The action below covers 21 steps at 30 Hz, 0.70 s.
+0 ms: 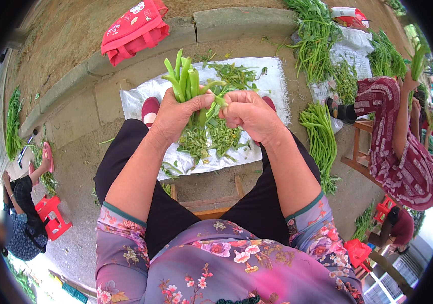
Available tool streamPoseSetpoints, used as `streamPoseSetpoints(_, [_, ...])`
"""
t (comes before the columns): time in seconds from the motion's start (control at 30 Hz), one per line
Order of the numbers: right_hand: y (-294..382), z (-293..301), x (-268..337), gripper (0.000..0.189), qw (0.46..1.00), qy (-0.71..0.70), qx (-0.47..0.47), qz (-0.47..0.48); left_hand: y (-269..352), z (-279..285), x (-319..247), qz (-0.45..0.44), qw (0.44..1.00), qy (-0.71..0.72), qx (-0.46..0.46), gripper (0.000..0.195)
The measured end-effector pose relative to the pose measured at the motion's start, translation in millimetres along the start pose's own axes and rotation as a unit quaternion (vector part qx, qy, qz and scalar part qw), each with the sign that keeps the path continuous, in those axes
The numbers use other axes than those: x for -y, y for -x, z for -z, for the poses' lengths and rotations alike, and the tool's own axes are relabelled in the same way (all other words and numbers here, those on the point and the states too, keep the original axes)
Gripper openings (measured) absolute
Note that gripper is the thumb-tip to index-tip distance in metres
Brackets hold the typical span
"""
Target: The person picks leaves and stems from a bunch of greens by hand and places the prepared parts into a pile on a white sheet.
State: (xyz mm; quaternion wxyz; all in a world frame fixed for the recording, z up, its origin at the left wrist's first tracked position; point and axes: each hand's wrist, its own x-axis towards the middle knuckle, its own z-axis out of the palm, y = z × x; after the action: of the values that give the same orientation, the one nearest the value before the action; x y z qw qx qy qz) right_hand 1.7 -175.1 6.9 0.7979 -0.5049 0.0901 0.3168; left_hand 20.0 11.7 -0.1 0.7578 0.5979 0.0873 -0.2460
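My left hand [174, 116] is wrapped around a bundle of thick green vegetable stems [186, 78], their cut ends pointing away from me. Close beside it, my right hand [252, 114] pinches a leafy piece of stem [220, 100] between thumb and fingers. That piece lies against the left thumb; I cannot tell whether it is still joined to the bundle. Below both hands, a white woven sack [148, 89] is spread on the ground between my feet. Piles of plucked leaves [235, 74] and leaf scraps [193, 146] lie on it.
Long green stems [319, 140] lie right of the sack, with a leafy heap [311, 41] beyond. A red bag [136, 32] rests by the stone curb [243, 24]. People sit at right [398, 148] and left [26, 231], the latter near a red stool [53, 218].
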Motion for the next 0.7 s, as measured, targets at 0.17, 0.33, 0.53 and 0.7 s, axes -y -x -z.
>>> streamPoseSetpoints(0.17, [8.6,-2.2,0.2,0.007,0.987,0.125,0.1,-0.015,-14.5,21.8,-3.7,-0.01,0.997,0.076,-0.021,0.023])
streamPoseSetpoints(0.33, [7.9,-2.5,0.4,0.021,0.95,0.264,0.165,-0.04,-12.5,23.6,-7.8,-0.017,0.998,0.052,-0.017,0.024])
streamPoseSetpoints(0.53, [5.3,7.2,-22.9,0.019,0.854,0.503,0.124,0.052,-12.3,21.9,-6.4,0.001,1.0,0.021,-0.001,0.022])
streamPoseSetpoints(0.7, [4.1,6.5,-12.9,0.025,0.873,0.472,-0.025,0.119,-13.0,23.4,-3.7,0.004,1.0,0.012,-0.006,0.029])
